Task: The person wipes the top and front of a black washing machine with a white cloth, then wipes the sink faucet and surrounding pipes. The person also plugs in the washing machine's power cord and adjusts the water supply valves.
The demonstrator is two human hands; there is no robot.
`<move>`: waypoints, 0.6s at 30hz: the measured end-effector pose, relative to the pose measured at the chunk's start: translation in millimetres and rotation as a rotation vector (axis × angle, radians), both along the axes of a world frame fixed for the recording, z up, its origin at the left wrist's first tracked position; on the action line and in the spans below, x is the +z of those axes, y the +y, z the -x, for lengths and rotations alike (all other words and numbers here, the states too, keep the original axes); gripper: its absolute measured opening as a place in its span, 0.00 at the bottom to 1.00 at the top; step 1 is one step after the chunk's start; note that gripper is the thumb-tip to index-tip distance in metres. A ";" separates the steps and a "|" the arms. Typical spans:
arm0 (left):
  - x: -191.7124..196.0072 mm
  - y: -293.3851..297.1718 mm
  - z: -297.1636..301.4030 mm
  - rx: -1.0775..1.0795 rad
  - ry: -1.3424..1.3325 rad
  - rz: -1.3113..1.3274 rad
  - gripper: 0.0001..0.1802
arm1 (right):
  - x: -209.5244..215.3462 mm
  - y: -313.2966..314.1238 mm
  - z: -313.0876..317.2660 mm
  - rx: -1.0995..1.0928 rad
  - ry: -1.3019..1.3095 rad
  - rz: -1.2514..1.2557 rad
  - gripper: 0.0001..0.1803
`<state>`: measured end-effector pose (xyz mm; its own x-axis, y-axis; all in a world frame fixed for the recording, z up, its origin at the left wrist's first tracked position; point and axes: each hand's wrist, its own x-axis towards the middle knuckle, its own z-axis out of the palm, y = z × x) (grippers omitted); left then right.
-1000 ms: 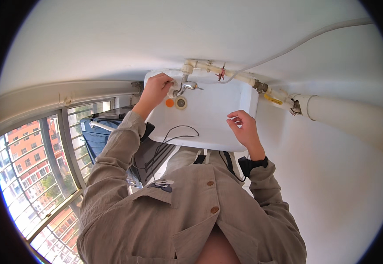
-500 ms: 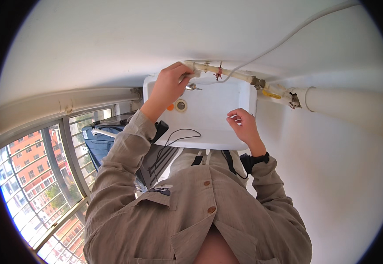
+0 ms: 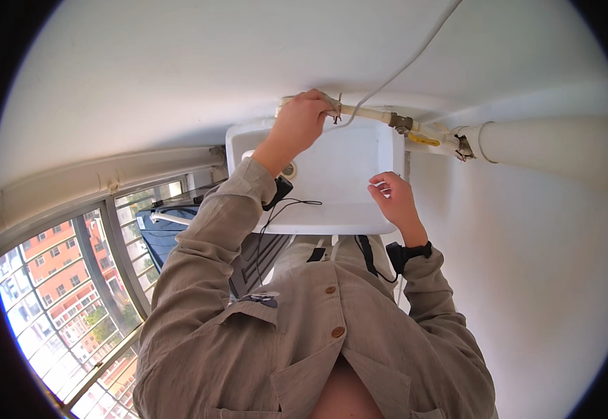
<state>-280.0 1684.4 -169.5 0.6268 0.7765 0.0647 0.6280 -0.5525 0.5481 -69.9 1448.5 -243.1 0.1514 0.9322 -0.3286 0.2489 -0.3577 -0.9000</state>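
Note:
My left hand (image 3: 299, 126) reaches over the far side of the white sink (image 3: 357, 218). Its fingers are closed on a pale, crumpled cloth (image 3: 333, 104) pressed against the cream pipe (image 3: 367, 112) along the wall. Most of the cloth is hidden by the fingers. Beside it, a reddish tie (image 3: 339, 112) hangs on the pipe. Above the sink's right side hovers my right hand (image 3: 396, 199), fingers loosely bent with a gap to the thumb and nothing visible in them. My left wrist and forearm hide the tap and part of the drain (image 3: 289, 170).
A valve with a yellow handle (image 3: 424, 140) joins a thick white pipe (image 3: 527, 145) on the right. A grey cable (image 3: 415, 57) runs down the wall. A dark blue appliance (image 3: 156, 237) stands left by the barred window (image 3: 73, 279). A thin black cord (image 3: 270, 218) hangs near my left sleeve.
My left hand has slid to the right along the pipe with the cloth, now close to the reddish tie. My right hand has shifted slightly right. The view has moved a little.

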 end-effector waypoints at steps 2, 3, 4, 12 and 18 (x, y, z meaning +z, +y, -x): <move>-0.1 -1.9 -7.2 0.000 0.005 -0.011 0.07 | -1.0 -1.6 -2.2 0.000 -0.007 0.003 0.10; 0.2 -1.9 -8.6 -0.002 0.035 -0.052 0.08 | -1.3 -1.9 -3.0 -0.005 -0.009 0.024 0.10; 0.7 -1.9 -9.1 -0.007 0.050 -0.105 0.08 | -1.3 -2.3 -3.4 0.000 -0.015 -0.001 0.10; 17.3 -16.9 3.1 0.118 0.073 -0.123 0.10 | 1.3 -5.2 -7.2 0.007 -0.060 -0.027 0.11; 12.7 -6.1 -30.5 -0.159 -0.054 -0.061 0.09 | 3.5 -10.1 -13.9 -0.008 -0.069 -0.020 0.11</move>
<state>-249.5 1678.3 -156.8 0.7355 0.6617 0.1458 0.5007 -0.6757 0.5411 -56.0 1438.4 -239.6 0.1804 0.9371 -0.2989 0.3075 -0.3424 -0.8878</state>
